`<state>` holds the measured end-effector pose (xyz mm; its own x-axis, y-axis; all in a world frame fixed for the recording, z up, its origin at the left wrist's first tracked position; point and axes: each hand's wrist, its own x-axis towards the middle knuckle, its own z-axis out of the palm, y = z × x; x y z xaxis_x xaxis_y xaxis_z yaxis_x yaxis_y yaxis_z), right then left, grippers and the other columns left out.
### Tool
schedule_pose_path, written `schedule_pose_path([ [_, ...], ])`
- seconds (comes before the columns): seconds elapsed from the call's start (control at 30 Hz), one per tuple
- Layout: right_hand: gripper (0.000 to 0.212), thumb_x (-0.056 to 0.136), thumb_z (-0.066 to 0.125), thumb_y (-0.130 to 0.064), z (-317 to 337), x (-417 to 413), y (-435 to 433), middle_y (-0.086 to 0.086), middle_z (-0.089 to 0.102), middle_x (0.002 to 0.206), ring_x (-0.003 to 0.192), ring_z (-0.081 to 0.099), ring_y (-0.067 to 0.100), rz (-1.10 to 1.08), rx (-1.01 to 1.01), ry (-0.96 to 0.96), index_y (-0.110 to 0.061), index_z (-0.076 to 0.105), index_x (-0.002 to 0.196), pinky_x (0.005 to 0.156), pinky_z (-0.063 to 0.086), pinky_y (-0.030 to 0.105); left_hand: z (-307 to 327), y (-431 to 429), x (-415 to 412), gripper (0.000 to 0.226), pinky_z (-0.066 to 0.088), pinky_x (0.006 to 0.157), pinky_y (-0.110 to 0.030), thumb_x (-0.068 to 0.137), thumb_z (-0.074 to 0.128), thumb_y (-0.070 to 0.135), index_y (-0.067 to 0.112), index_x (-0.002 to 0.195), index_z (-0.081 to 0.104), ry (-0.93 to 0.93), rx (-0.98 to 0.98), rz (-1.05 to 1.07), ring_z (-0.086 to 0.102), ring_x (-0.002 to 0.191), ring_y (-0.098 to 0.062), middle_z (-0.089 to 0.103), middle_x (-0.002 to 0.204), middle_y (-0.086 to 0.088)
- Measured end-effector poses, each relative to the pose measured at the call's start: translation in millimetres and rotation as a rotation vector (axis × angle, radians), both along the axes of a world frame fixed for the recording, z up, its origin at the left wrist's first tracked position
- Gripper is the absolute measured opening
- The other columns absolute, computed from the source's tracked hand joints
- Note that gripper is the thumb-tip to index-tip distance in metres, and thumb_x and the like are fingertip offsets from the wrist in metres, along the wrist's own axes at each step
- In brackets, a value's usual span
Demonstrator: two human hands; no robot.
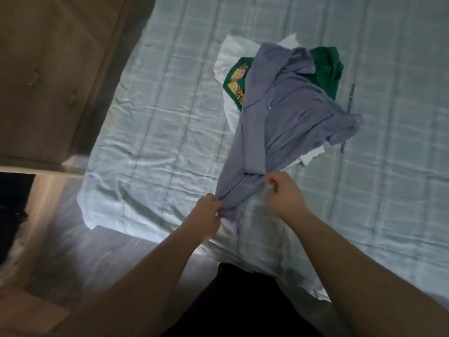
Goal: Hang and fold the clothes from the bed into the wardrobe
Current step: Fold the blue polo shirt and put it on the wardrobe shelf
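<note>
A grey-blue buttoned shirt lies stretched over a small pile of clothes on the bed. Under it are a green garment with a yellow print and a white garment. My left hand grips the shirt's near hem at its left corner. A little to the right, my right hand pinches the hem. The shirt's lower edge is bunched between the two hands.
The bed has a pale blue checked cover, with bare cover all around the pile. A brown wooden cabinet with knobs stands at the upper left. A pale board edge and floor lie below it.
</note>
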<state>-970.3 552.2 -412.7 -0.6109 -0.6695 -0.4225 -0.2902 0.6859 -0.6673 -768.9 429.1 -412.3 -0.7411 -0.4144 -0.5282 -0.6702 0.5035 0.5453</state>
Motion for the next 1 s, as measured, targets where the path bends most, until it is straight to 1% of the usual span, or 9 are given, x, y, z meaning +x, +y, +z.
schedule_pose_path([
  [0.07,0.031,0.077,0.046,-0.009,-1,-11,-17,0.015,0.061,0.093,0.085,0.056,0.026,0.052,-0.041,0.012,-0.001,0.066,0.099,0.074,0.033,0.022,-7,-5,-2,0.034,0.041,0.096,-0.035,0.081,0.058,-0.010,0.000,0.110,0.071,-0.005,0.013,0.078,0.053,0.112,-0.034,0.060,0.116,-0.019],
  [0.17,0.036,0.080,0.050,0.005,-8,-36,-43,0.019,0.059,0.106,0.098,0.057,0.033,0.102,-0.012,0.076,-0.001,0.064,0.113,0.087,0.041,0.032,-19,-14,-19,0.043,0.040,0.096,-0.029,0.084,0.051,-0.003,0.015,0.121,0.065,-0.078,0.057,0.192,0.047,0.118,-0.024,0.053,0.125,-0.006],
  [0.27,0.048,0.078,0.051,0.007,-12,-68,-75,0.016,0.057,0.117,0.106,0.053,0.034,0.211,-0.017,0.200,-0.008,0.061,0.123,0.092,0.043,0.038,-29,-25,-50,0.048,0.038,0.097,-0.026,0.084,0.053,-0.001,0.017,0.128,0.058,-0.016,0.060,0.239,0.046,0.121,-0.024,0.050,0.132,-0.004],
  [0.43,0.058,0.072,0.050,0.007,-18,-122,-137,0.017,0.052,0.132,0.114,0.046,0.039,0.402,-0.056,0.413,-0.012,0.059,0.126,0.092,0.043,0.045,-47,-39,-106,0.049,0.041,0.103,-0.034,0.088,0.062,0.009,0.016,0.135,0.052,0.099,0.024,0.287,0.048,0.123,-0.026,0.052,0.132,-0.006],
  [0.57,0.070,0.071,0.047,0.008,-37,-157,-183,0.015,0.048,0.141,0.119,0.045,0.041,0.593,-0.052,0.532,-0.018,0.056,0.135,0.100,0.039,0.044,-71,-45,-131,0.061,0.042,0.098,-0.038,0.085,0.073,0.029,0.016,0.137,0.044,-0.026,0.018,0.240,0.044,0.123,-0.028,0.046,0.134,-0.007],
  [0.63,0.068,0.076,0.047,0.005,-47,-164,-197,0.010,0.048,0.142,0.115,0.044,0.039,0.700,0.023,0.558,-0.022,0.053,0.139,0.096,0.042,0.044,-80,-44,-138,0.067,0.045,0.098,-0.044,0.080,0.075,0.034,0.015,0.136,0.041,-0.096,-0.046,0.176,0.044,0.123,-0.031,0.045,0.135,-0.007],
  [0.73,0.045,0.080,0.053,-0.002,-55,-169,-201,0.009,0.058,0.121,0.106,0.045,0.036,0.721,0.120,0.626,-0.020,0.063,0.120,0.088,0.044,0.043,-85,-40,-142,0.058,0.049,0.090,-0.046,0.082,0.071,0.029,0.016,0.130,0.043,-0.111,-0.114,0.155,0.052,0.117,-0.032,0.050,0.129,-0.007],
  [0.83,0.028,0.086,0.052,-0.004,-47,-168,-190,0.014,0.060,0.110,0.102,0.047,0.037,0.621,0.067,0.632,-0.014,0.066,0.109,0.086,0.042,0.042,-78,-39,-141,0.030,0.047,0.090,-0.043,0.093,0.057,0.024,0.014,0.121,0.052,-0.082,-0.117,0.168,0.058,0.111,-0.033,0.058,0.120,-0.010],
  [1.0,0.028,0.098,0.046,-0.015,-4,-164,-145,0.017,0.064,0.108,0.104,0.050,0.040,0.494,-0.033,0.687,-0.011,0.069,0.113,0.084,0.042,0.045,-35,-52,-121,0.016,0.046,0.081,-0.041,0.091,0.053,0.012,0.015,0.101,0.064,0.116,-0.223,0.315,0.056,0.095,-0.032,0.062,0.101,-0.010],
])
